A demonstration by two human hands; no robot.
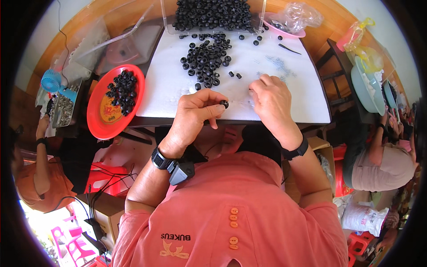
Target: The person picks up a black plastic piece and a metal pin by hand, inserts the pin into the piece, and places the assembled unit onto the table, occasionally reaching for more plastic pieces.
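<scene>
- Left hand (195,111) pinches a small black ring (223,104) at fingertips, over worktop (169,89) near edge.
- Right hand (271,100) curled, fingers down on white worktop just beside; what it holds, cannot tell.
- Loose black rings pile (205,60) mid-worktop; clear bin (213,15) at far edge.
- Red plate (111,113) with rings off left edge.

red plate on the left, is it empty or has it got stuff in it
Not empty. The red plate holds a loose heap of small black rings on its upper half; the lower half is bare, showing a yellow print.
</scene>
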